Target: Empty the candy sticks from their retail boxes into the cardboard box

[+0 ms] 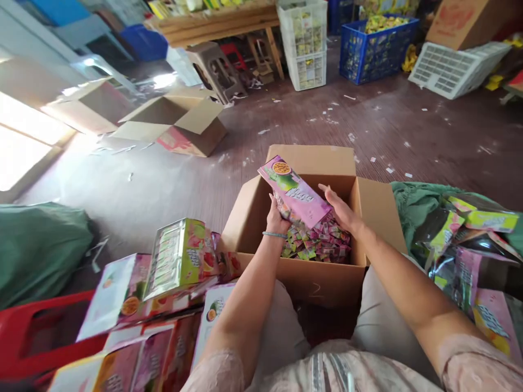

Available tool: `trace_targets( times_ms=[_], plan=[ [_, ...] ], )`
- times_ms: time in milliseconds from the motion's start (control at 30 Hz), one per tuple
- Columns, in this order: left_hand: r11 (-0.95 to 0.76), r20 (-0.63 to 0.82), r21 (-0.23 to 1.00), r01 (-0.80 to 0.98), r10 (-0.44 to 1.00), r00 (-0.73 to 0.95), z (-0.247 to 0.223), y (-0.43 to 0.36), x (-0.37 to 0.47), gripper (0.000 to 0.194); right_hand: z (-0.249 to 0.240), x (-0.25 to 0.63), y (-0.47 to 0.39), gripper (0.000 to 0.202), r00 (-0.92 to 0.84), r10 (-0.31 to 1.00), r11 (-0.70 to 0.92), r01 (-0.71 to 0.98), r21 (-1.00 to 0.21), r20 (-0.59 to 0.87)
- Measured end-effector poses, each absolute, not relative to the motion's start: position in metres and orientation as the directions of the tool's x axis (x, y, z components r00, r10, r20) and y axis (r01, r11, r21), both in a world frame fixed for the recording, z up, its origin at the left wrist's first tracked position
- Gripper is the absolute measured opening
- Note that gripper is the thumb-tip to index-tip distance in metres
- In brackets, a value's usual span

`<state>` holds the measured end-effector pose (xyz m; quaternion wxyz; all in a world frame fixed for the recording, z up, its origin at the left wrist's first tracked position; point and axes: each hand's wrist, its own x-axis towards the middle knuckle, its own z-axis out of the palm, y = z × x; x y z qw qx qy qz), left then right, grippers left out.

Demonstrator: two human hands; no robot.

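A long purple display box [300,193] with passion fruit pictures is held tilted over an open cardboard carton [310,280]. My left hand [278,215] is closed around the box's lower left side, some fingers hidden under it. Beside the box's right end is my right hand [341,209], its fingers stretched out; whether it touches the box I cannot tell. Below them, inside the carton, lies a heap of small purple and green packets [318,242]. The carton stands between my knees with its flaps folded outward.
To the left, printed boxes [169,261] are stacked by a red plastic stool [41,326]. On the right, more packages [486,218] lie on a green sack [417,207]. Ahead are another open carton [196,130], a blue crate [376,49] and white crates [304,65].
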<state>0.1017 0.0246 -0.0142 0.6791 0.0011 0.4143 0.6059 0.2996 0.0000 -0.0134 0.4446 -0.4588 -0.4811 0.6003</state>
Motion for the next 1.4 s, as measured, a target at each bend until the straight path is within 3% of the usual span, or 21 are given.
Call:
trace_targets(
  times_ms=[100,167,267,400,533,600,700,867,1000,1400],
  plan=[
    [0.187,-0.615,0.526,-0.830,0.757,-0.219,-0.013,0.027,0.107,0.056,-0.007,0.286,-0.018,0.133,-0.275,0.961,-0.058,-0.089,-0.994,-0.031],
    [0.170,-0.561,0.567,-0.806,0.797,-0.226,-0.011,0.024,0.109,0.058,-0.002,0.278,-0.025,0.150,-0.151,0.988,0.032,-0.001,-1.000,0.031],
    [0.130,-0.428,0.693,-0.709,0.866,-0.259,-0.004,0.021,0.099,0.056,0.015,0.283,-0.022,0.133,0.021,0.993,0.113,0.021,-0.993,0.114],
    [0.128,-0.388,0.814,-0.567,0.846,-0.366,0.010,0.027,0.065,0.070,0.040,0.314,-0.006,0.106,-0.098,0.993,0.052,-0.154,-0.987,0.068],
    [0.081,-0.185,0.813,-0.576,0.975,-0.124,0.020,0.025,0.060,0.068,0.042,0.332,0.004,0.110,-0.128,0.992,-0.029,-0.149,-0.988,-0.010],
    [0.150,-0.208,0.796,-0.587,0.978,-0.032,0.022,0.021,0.066,0.060,0.037,0.334,0.007,0.109,-0.073,0.997,0.015,-0.153,-0.988,0.026],
    [0.181,-0.255,0.774,-0.607,0.966,-0.038,0.022,0.018,0.072,0.053,0.033,0.332,0.009,0.113,-0.050,0.995,0.076,-0.155,-0.985,0.085],
    [0.236,-0.276,0.745,-0.624,0.960,0.033,0.020,0.016,0.064,0.062,0.036,0.328,0.009,0.111,-0.040,0.991,0.120,-0.135,-0.983,0.127],
    [0.158,-0.251,0.745,-0.648,0.966,-0.053,0.021,0.013,0.060,0.059,0.034,0.326,0.009,0.118,-0.075,0.988,0.128,-0.098,-0.987,0.135],
    [0.189,-0.233,0.722,-0.665,0.972,0.023,0.028,0.005,0.075,0.061,0.031,0.327,0.004,0.106,0.029,0.991,0.130,-0.089,-0.987,0.128]
  ],
)
